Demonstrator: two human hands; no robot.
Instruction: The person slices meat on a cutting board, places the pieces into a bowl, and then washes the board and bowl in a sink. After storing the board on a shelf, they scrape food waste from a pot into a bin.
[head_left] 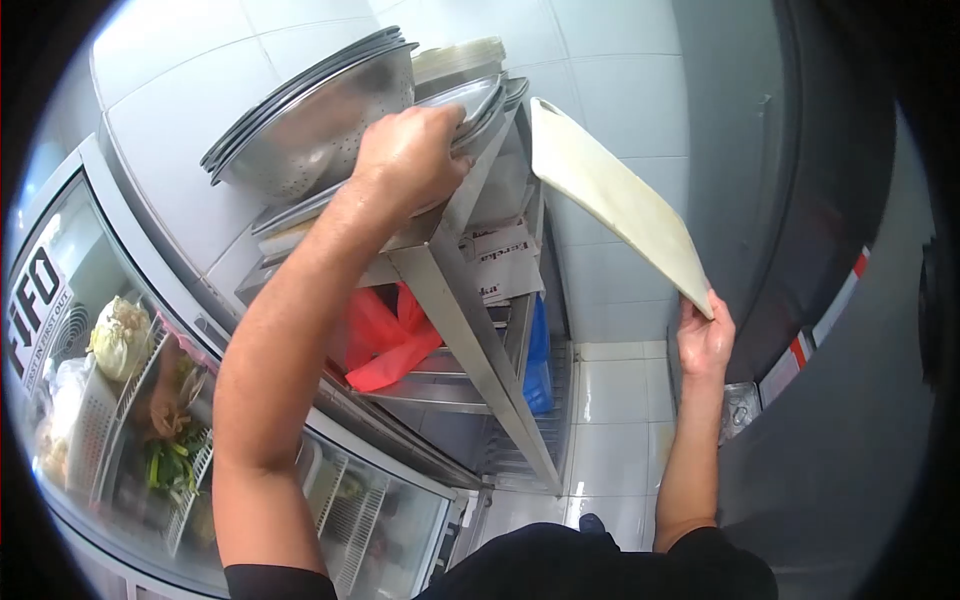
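Observation:
My right hand (707, 338) grips the lower corner of a cream-coloured cutting board (620, 205), which is held up at a slant to the right of a steel shelf rack (450, 310). On the rack's top, my left hand (412, 150) has its fingers curled over the edge of a stack of metal trays (490, 105); part of the grip is hidden behind the hand. Just left of that hand, a nested stack of perforated steel colanders (320, 125) leans at a tilt. Behind the trays stands a stack of pale flat containers (460, 58).
Lower on the rack are a red plastic bag (395, 345), printed cardboard boxes (500, 262) and a blue item (538, 365). A glass-door fridge (110, 430) with vegetables stands at left. A dark grey appliance-like surface (830, 470) borders the right. White tiles (610, 440) cover the floor.

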